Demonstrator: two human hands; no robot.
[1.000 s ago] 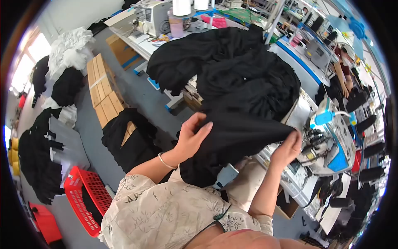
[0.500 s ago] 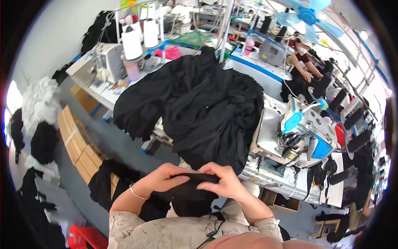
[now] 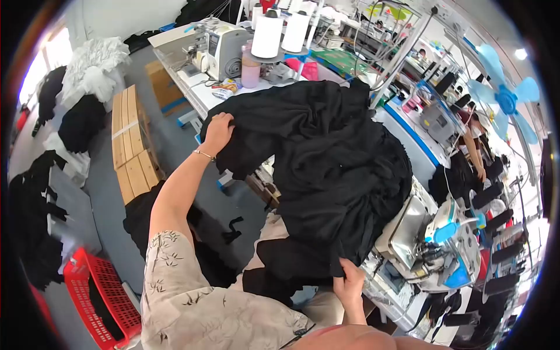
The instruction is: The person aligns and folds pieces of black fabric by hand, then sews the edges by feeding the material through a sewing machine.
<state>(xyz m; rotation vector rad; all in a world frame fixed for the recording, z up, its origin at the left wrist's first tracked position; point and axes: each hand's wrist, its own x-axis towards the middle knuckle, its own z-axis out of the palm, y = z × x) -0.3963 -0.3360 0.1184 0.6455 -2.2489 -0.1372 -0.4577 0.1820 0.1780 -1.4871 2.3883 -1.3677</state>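
Black soft cloth [image 3: 341, 157] lay in a large wrinkled heap over the white work table [image 3: 201, 93], and its near part came down to the lap of the person whose hands I followed from afar. The left hand [image 3: 220, 133], with a thin bracelet [image 3: 204, 155] on its wrist, was on the far left edge of this heap, fingers bent; I could not tell if they pinched the fabric. The right hand [image 3: 350, 283] was closed on an edge of black fabric at the near end, well apart from the left. Just beside the heap, to the right, I saw a white sewing machine with blue panels [image 3: 458, 248]. Behind the heap stood a pink translucent bottle [image 3: 251, 72] and large white thread cones [image 3: 266, 36]. On the floor, at the left, were a red plastic basket [image 3: 119, 294] and a light wooden slatted bench [image 3: 129, 140].
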